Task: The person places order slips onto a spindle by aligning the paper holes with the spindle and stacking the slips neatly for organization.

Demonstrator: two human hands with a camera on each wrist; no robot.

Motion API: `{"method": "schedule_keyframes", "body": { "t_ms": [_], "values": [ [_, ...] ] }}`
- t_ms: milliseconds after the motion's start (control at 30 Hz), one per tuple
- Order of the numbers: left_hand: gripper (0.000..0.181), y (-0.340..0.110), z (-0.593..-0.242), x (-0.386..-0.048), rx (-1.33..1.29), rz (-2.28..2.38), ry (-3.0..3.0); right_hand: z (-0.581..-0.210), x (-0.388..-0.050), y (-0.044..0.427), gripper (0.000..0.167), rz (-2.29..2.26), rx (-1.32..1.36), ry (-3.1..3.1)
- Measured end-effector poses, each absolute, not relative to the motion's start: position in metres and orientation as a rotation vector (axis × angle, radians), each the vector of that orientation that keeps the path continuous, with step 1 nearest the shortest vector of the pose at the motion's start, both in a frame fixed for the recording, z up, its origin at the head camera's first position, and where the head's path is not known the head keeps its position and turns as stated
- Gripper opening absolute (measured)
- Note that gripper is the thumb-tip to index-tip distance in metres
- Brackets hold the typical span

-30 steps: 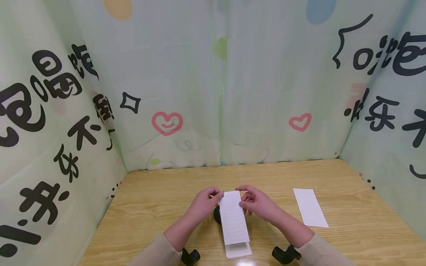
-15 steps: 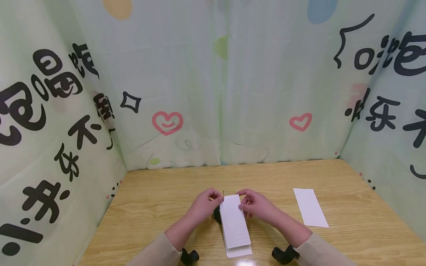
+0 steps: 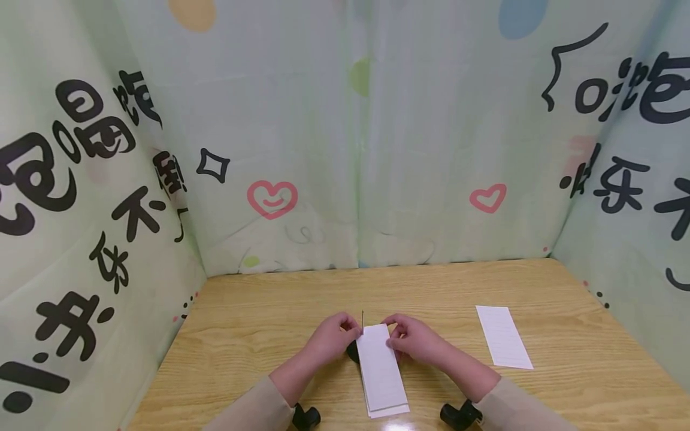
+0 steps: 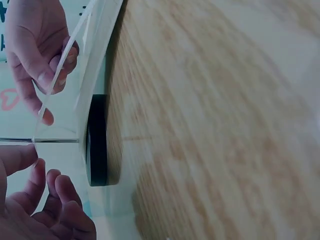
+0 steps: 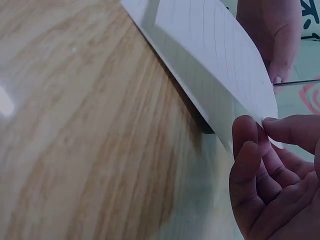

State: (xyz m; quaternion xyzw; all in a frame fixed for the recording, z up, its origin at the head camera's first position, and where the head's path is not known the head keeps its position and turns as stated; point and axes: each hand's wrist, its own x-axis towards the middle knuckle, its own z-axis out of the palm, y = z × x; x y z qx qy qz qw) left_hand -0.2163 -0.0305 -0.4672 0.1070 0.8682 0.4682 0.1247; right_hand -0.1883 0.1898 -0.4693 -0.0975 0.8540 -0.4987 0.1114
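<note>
A lined white paper slip [image 3: 383,374] is held by both hands over a bill spike, whose thin upright rod [image 4: 60,140] rises from a round black base [image 4: 97,145]. The rod sticks up through the slip near its far left corner. My left hand [image 3: 333,337] pinches that corner between thumb and forefinger, close beside the rod. On the opposite edge, my right hand [image 3: 416,340] pinches the slip, which bows upward in the right wrist view. Lower paper [image 5: 142,22] lies under it, nearer the base. The slip hides most of the base in the head view.
Another white slip [image 3: 504,337] lies flat on the wooden table [image 3: 259,323] to the right. Patterned curtains [image 3: 323,120] enclose the back and sides. A black wrist device [image 3: 307,417] sits at each sleeve.
Both hands have brought the slip downward and toward me. More of the rod now shows above it, and the slip covers more of the paper below.
</note>
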Motion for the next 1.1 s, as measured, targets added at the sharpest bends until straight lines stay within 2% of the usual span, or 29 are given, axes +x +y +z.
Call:
{"method": "schedule_keyframes", "body": {
  "t_ms": [633, 1100],
  "values": [
    [0.018, -0.029, -0.472, -0.221, 0.367, 1.135, 2.605, -0.477, -0.190, 0.186, 0.047, -1.334, -0.262, 2.526],
    [0.019, -0.025, -0.477, -0.227, 0.440, 0.944, 2.665, -0.478, -0.193, 0.184, 0.044, -1.144, -0.257, 2.613]
  ]
}}
